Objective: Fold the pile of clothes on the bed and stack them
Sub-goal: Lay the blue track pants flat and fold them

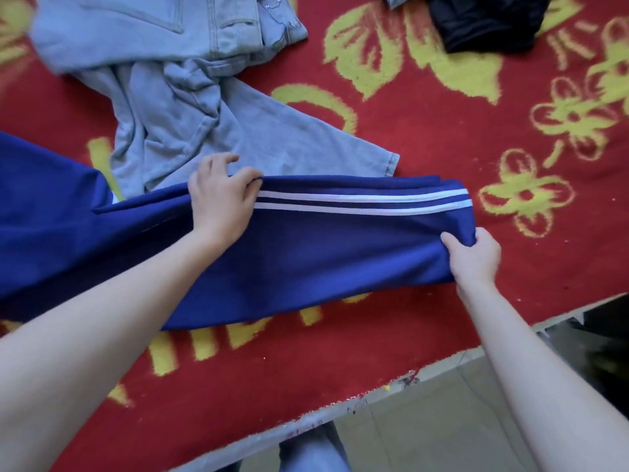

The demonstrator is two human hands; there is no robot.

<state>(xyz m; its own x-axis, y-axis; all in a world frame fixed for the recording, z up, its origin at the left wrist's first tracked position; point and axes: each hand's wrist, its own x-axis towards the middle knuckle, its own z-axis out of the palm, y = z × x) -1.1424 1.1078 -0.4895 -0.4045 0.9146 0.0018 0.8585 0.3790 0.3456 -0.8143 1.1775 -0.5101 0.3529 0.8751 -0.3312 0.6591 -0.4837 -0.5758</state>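
Observation:
Blue track pants (323,253) with two white side stripes lie stretched across the red bed cover, running from the left edge to the middle right. My left hand (221,195) pinches the far striped edge of the pants near their middle. My right hand (473,257) grips the near corner of the leg end at the right. Light blue jeans (190,124) lie crumpled behind the pants, with another pale denim piece (153,25) folded at the far left.
A red bed cover (442,124) with yellow flower patterns carries everything. A dark garment (486,22) sits at the far right top. The bed's near edge (340,410) runs diagonally at the bottom, with tiled floor (442,420) and my legs below it.

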